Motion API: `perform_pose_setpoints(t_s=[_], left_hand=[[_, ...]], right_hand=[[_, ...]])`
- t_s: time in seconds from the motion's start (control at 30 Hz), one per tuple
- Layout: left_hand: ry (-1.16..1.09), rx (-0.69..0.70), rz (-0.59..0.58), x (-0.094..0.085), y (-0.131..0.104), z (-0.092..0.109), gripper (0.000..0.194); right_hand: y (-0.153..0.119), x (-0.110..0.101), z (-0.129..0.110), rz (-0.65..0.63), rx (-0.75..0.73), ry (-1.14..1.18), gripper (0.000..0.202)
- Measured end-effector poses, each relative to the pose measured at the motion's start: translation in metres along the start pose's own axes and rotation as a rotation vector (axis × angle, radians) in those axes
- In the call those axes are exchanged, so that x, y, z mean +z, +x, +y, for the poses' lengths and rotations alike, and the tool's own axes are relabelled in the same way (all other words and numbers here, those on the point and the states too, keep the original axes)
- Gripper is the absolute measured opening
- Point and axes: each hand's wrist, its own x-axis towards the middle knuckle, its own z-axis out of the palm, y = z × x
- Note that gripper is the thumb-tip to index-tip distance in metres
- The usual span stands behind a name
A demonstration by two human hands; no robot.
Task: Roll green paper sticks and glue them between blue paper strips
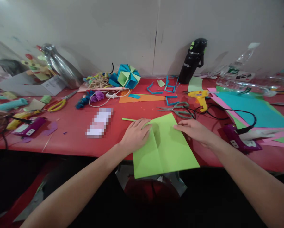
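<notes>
A bright green paper sheet point(175, 148) with a crease down its middle lies at the table's front edge, its near part hanging over. My left hand point(136, 134) rests on the sheet's upper left part, fingers lying over it. At the sheet's right edge my right hand point(194, 129) holds the paper between thumb and fingers. A thin green paper stick point(128, 119) lies just beyond my left fingers. Green-handled scissors point(180, 109) lie behind the sheet.
A yellow glue gun point(200, 98) and its black cable lie right of the scissors. Farther back are a blue-green paper ball point(128, 76) and a black bottle point(191, 61). Coloured sheets point(253, 109) lie right. A purple power strip point(241, 139) sits beyond my right forearm.
</notes>
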Motion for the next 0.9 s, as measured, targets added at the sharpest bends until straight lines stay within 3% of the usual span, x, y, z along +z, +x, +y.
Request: perform_pose_setpoints(t_s=[0.13,0.37,0.9], left_hand=[[-0.021,-0.029,0.026,-0.005,-0.002,0.0,0.032],[-0.008,-0.052,-0.162,-0.005,-0.011,0.002,0.053],[-0.026,-0.06,-0.251,-0.001,-0.007,-0.004,0.059]], right_hand=[[-0.003,0.005,-0.002,0.022,-0.014,-0.05,0.026],[0.008,0.008,0.005,0.101,-0.05,-0.032,0.026],[0.01,0.004,0.009,-0.014,-0.027,-0.23,0.026]])
